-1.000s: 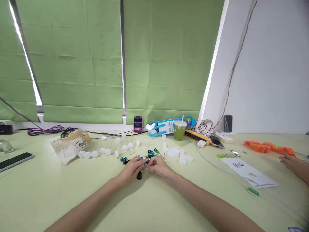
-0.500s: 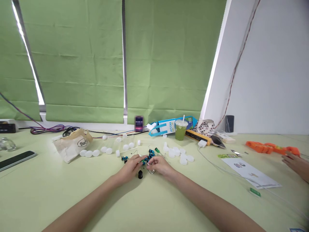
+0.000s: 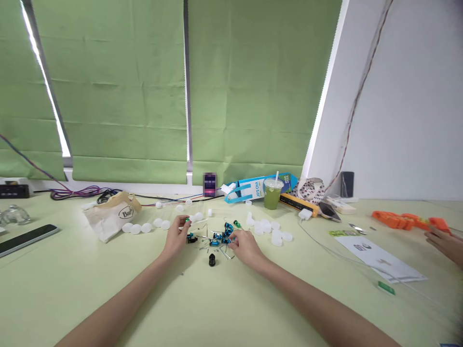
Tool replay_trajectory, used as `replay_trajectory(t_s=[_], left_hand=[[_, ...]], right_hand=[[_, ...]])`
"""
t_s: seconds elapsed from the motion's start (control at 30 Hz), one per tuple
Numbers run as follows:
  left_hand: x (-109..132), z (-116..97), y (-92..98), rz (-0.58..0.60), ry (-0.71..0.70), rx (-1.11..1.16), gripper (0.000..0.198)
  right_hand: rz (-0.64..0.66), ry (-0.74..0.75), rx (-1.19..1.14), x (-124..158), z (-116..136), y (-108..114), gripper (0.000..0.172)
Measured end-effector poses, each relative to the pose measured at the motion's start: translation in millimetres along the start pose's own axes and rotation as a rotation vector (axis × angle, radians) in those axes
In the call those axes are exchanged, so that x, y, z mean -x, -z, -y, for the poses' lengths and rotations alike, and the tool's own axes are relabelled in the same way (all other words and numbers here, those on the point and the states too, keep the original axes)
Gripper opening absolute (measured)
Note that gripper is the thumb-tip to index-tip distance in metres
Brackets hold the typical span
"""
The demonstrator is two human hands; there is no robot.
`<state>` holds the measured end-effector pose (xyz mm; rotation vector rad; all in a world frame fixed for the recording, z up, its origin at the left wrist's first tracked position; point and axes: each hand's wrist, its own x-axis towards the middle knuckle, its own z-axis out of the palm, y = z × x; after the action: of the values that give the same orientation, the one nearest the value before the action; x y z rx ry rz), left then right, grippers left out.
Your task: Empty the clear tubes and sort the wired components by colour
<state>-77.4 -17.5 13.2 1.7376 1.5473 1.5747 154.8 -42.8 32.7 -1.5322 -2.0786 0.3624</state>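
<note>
Green piece [image 3: 187, 220]: here it is, at the fingertips of our left hand, left of the main pile; tiny, glossy, mostly hidden from us.
Left hand [image 3: 176, 233]: thumb and fingers pinch the green piece; the palm is turned inward.
Feel: we judge it light and stiff, perhaps metal, so slick rather than fragile; a hard squeeze on that round side could make it shoot out.
Best hold: we favour thumb and forefinger across its middle, pads flat.
Blue parts [image 3: 227, 229]: a loose heap in front of us, small and shiny; likely rigid, light and ready to roll, so we lift them one by one by the barrel.
Right hand [image 3: 246, 246]: fingers curled together at the heap's right edge; whether they pinch anything, we cannot tell.
Rods [image 3: 224, 254]: thin, bent, metallic, lying at the heap's near side; probably stiff, easiest to catch by a raised end.
Black cap [image 3: 211, 260]: standing alone on the table [image 3: 224, 303], nearer to us than the heap; its sides offer a good hold.
White caps [image 3: 277, 236]: clustered right of the heap, with more over to the left.
Cup [image 3: 272, 195]: green drink, straw in, well behind.
Far right: another person's hand [image 3: 446, 246] is at the orange thing [image 3: 392, 220].
</note>
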Motion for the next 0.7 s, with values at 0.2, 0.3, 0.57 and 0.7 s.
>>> replay_trajectory(t_s=[0.2,0.3,0.57,0.7], left_hand=[[-4.5,25.2,4.3,-0.240,0.375,-0.248,0.021],[-5.9,29.9,4.5,-0.247,0.416,-0.249,0.019],[-0.4,30.3,8.0,-0.193,0.363,-0.150,0.023],[0.1,27.0,12.7,-0.162,0.318,-0.087,0.025]], right_hand=[[0.175,0.063,0.440,10.9,18.2,20.9,0.033],[0.212,0.064,0.545,11.7,29.0,35.2,0.022],[0.201,0.385,0.523,33.1,67.6,24.0,0.018],[0.299,1.159,0.022,64.1,104.8,-44.3,0.015]])
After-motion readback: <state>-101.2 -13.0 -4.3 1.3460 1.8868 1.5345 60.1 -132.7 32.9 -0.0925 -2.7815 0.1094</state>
